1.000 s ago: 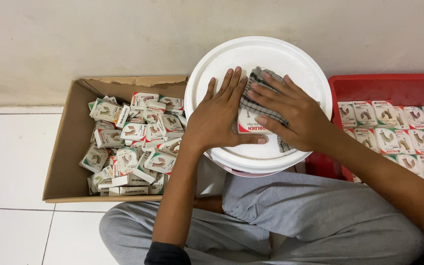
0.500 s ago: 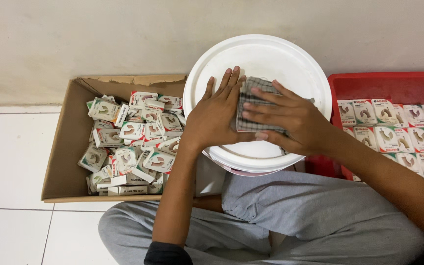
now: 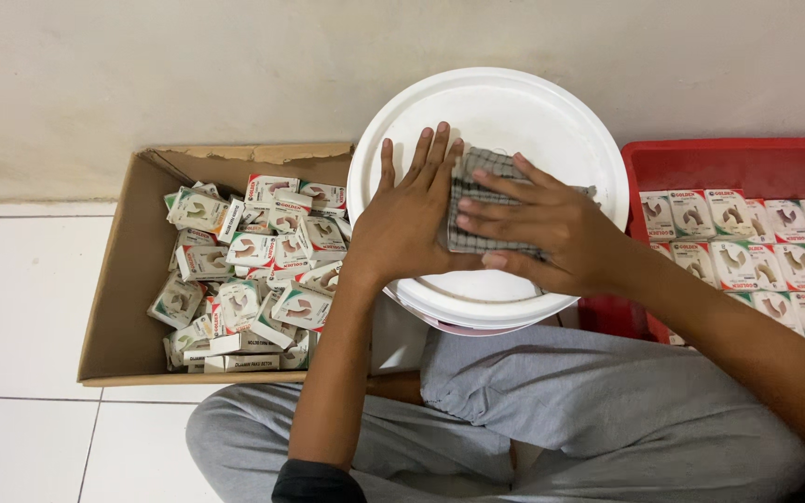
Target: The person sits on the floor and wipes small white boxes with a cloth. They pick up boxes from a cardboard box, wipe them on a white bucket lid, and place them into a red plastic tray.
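A round white bucket lid sits in front of my crossed legs. A folded grey checked cloth lies on it. My right hand lies over the cloth, fingers stretched to the left and thumb at its near edge, holding it down on the lid. My left hand rests flat on the lid with its fingers apart, its fingertips against the cloth's left edge. Whatever is under the cloth is hidden.
A cardboard box on my left holds a loose heap of small white, red and green packets. A red tray on my right holds similar packets laid in rows. White floor tiles and a wall surround them.
My right hand has drawn the cloth leftward and flattened it against my left hand. A red and white packet seen under the cloth one second ago is now covered.
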